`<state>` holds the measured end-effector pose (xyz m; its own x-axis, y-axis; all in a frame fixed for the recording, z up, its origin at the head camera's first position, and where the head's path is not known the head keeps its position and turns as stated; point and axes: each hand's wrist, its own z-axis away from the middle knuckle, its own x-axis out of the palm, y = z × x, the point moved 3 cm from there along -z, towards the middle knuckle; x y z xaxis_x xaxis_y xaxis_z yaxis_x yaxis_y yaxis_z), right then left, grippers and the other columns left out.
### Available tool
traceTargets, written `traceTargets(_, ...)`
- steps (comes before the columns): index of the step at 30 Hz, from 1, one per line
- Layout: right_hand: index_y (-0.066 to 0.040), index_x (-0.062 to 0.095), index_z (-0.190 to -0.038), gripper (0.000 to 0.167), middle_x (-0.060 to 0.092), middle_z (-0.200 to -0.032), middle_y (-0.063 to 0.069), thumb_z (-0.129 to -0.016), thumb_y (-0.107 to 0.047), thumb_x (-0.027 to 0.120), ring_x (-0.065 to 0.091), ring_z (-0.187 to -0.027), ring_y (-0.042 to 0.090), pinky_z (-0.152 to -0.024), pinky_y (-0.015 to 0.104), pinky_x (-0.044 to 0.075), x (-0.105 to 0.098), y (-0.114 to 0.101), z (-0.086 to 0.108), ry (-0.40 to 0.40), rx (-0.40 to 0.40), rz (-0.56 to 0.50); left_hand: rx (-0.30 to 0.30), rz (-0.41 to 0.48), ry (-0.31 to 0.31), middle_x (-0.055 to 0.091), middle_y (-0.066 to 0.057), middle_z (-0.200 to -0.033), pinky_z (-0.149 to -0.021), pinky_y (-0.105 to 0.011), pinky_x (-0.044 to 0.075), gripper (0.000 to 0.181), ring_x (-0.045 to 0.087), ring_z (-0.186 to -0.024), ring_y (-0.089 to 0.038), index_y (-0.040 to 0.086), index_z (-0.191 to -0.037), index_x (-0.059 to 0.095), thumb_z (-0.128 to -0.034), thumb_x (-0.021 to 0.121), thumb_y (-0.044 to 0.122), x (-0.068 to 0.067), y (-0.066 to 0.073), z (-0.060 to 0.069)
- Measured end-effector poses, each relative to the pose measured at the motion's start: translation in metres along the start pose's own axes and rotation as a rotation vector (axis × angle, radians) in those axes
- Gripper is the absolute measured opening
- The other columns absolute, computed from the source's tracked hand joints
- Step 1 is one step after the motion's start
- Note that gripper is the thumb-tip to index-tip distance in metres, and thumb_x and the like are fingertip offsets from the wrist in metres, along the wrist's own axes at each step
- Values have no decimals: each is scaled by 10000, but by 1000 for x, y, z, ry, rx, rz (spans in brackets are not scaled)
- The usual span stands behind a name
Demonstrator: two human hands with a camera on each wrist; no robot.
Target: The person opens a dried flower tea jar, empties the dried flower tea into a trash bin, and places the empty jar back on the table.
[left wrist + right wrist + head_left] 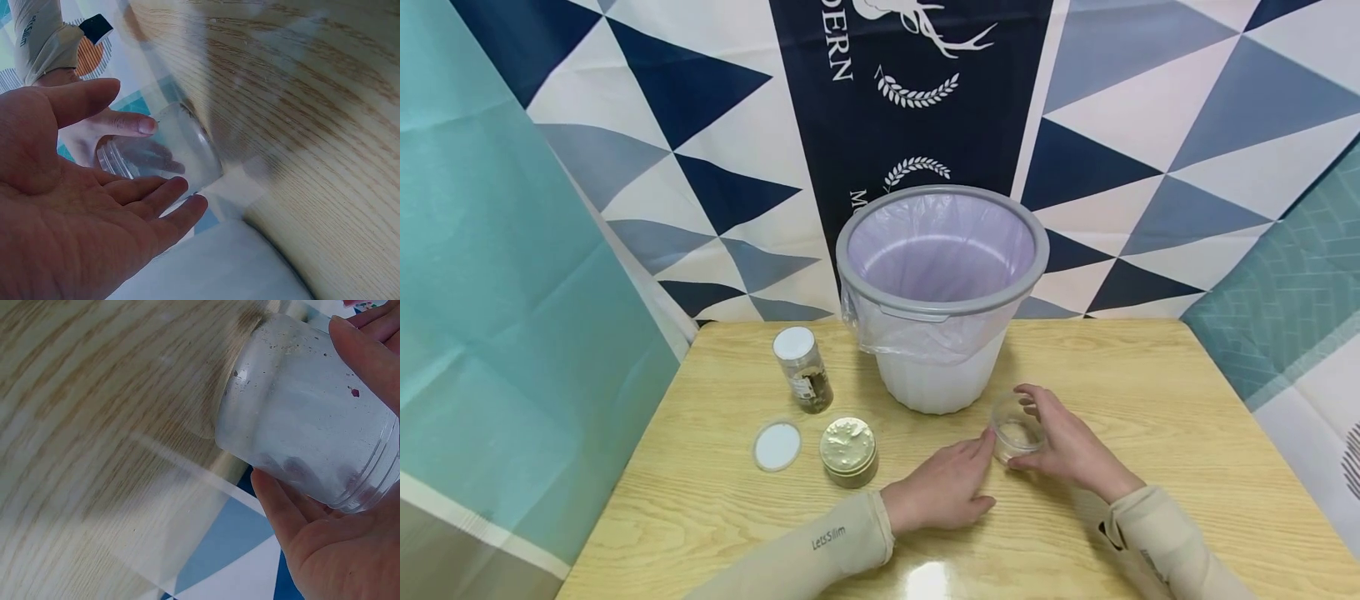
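Observation:
A clear, open-topped jar stands on the table to the right of the bin. The right hand curls its thumb and fingers round the jar's right side; in the right wrist view, small dark bits cling inside the jar. With fingers fairly straight, the left hand has its fingertips at the jar's left side. In the left wrist view the left hand has its palm facing the jar; whether the fingertips touch it I cannot tell.
A lined bin stands at the table's back. Left of it are a tall white-lidded jar with dark contents, a flat white lid and a round gold-topped container. Patterned cloth hangs behind the wooden table.

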<state>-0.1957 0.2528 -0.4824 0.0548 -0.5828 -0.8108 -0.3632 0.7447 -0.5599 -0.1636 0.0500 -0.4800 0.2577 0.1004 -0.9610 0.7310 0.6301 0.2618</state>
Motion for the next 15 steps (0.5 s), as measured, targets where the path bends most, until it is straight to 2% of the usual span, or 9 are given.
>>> traceTargets(7, -11, 351, -1484, 1096, 563, -1344, 319, -638, -259, 1001, 626, -1175, 508, -952, 675, 516, 0, 2, 2, -14, 27, -22, -12, 34, -5, 260, -125, -1697, -1234, -277, 327, 903, 363, -1530, -205, -17, -1640, 120, -1016, 638, 378, -1, -1, 1)
traceTargets(15, -23, 346, -1498, 1096, 529, -1383, 314, -648, -264, 994, 632, -1163, 503, -924, 661, 538, -1, 3, 3, -12, 29, 3, -20, 20, -3, 277, -107, -1694, -1234, -283, 329, 904, 372, -1526, -198, -4, -1644, 125, -1013, 649, 376, -1, 0, 1)
